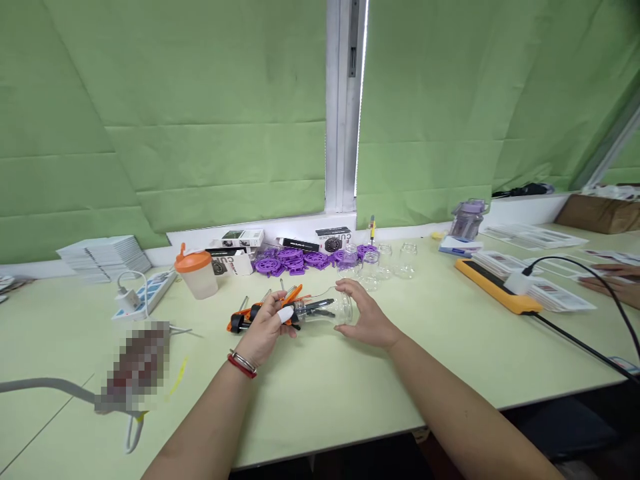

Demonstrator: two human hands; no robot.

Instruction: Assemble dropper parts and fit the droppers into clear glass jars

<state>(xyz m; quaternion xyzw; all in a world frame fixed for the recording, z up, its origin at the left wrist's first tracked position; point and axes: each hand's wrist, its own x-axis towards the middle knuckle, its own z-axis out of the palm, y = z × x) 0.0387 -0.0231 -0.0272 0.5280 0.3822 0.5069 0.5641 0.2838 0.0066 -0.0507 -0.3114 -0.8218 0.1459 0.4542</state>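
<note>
My left hand (269, 321), with a white cover on one digit, is closed around the black-and-orange top (293, 312) of a clear bottle. My right hand (369, 317) is curved around the wide base of that clear bottle (327, 307), thumb on the near side and fingers on the far side. The bottle lies sideways between both hands, its neck toward the left, with a dark stem inside. More black-and-orange tops (236, 323) with thin rods lie just left of my left hand, partly hidden by it. Several clear bottles (404, 263) stand behind my right hand.
Purple plastic parts (293, 260) are heaped before small boxes (334, 240) at the back. An orange-lidded cup (196, 272) and a power strip (155, 293) are to the left. At right lie an orange power strip (495, 288), a black cable and a person's hands (617, 283).
</note>
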